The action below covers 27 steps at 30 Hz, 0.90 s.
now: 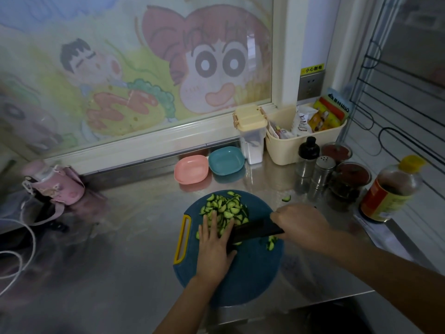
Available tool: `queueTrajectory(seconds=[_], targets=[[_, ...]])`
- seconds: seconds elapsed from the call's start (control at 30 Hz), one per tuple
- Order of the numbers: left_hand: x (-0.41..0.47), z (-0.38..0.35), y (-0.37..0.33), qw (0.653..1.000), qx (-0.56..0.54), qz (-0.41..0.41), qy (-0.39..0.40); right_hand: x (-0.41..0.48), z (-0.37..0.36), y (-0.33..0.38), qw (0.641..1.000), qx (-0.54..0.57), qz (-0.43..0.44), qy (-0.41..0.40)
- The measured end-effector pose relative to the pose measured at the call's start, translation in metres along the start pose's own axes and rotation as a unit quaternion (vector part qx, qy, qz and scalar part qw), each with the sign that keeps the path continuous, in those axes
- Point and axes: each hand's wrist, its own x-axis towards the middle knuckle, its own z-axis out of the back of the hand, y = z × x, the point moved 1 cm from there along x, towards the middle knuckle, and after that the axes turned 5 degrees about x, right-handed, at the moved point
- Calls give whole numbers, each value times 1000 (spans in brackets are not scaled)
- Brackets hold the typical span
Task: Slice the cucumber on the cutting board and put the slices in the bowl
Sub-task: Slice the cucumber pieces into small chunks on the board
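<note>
A pile of half-moon cucumber slices (pixel 225 206) lies on the far part of the round blue cutting board (pixel 255 273). My left hand (pixel 214 247) rests flat on the near edge of the pile, fingers spread, holding nothing. My right hand (pixel 301 226) is closed on the handle of a black knife (pixel 257 231), whose blade lies across the board next to the left fingers. A few slices (pixel 271 244) lie beside the blade, and one slice (pixel 286 198) sits off the board on the counter. A pink bowl (pixel 191 172) and a blue bowl (pixel 226 160) stand behind the board, both with nothing in them.
The steel counter (pixel 134 237) holds shakers (pixel 322 174), dark jars (pixel 350 184) and a sauce bottle (pixel 390 189) at the right, a cream basket (pixel 303 138) and a white container (pixel 251 133) at the back. A pink flask (pixel 54 184) and a white cable (pixel 24 239) lie at the left.
</note>
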Motion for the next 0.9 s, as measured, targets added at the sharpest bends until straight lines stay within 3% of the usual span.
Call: queueTrajectory(seconds=[0.23,0.4,0.53,0.67,0.9], targets=[[5,-8,11,1000,-4,17,6,-18,2,-21,998,46,-36,19],[1,-10,15,997,-74,15,-1,-32,1,-50,987,114,-106,25],[7,-2,-7,993,-119,-19,3,-35,-11,-66,960,216,-177,19],[17,1,-40,988,-137,-65,-43,-38,-29,-68,930,283,-233,0],[46,-3,-83,975,-108,-189,40,-34,-32,-53,904,335,-263,-36]])
